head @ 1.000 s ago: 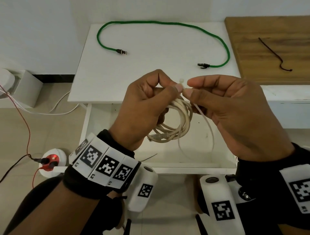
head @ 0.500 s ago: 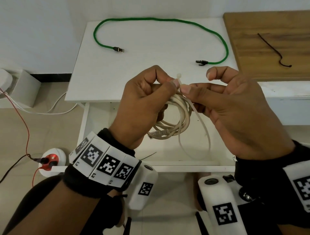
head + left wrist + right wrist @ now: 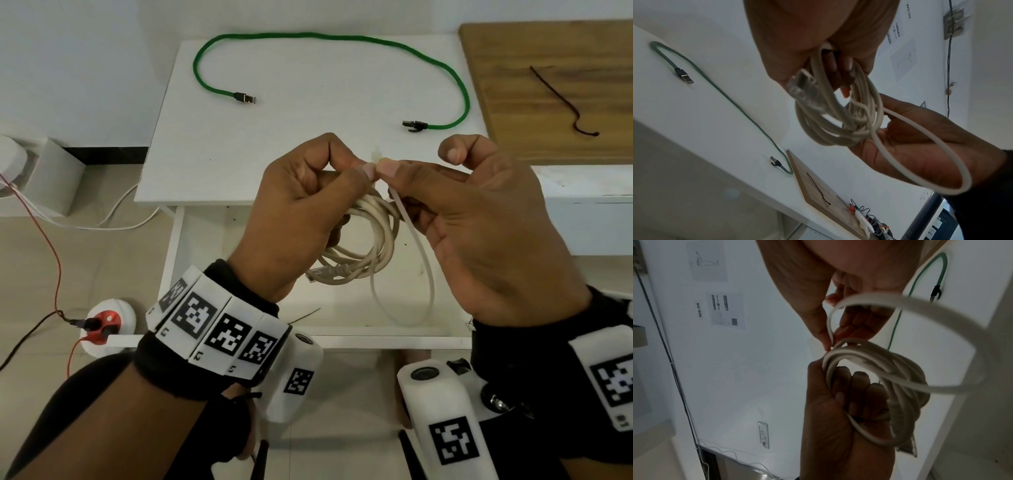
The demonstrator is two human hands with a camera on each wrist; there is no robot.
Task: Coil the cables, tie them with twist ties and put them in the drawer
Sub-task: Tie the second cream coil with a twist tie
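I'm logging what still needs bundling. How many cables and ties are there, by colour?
Beige cable, coiled, in the left hand: 1
Green cable, uncoiled on the white table: 1
White tie, pinched by the right hand: 1
Dark tie on the wooden board: 1
Total: 4

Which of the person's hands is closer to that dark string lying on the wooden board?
Right. The right hand is below and left of the dark string, beside the wooden board's near corner. The left hand is farther left, beyond the right hand, gripping the coiled beige cable.
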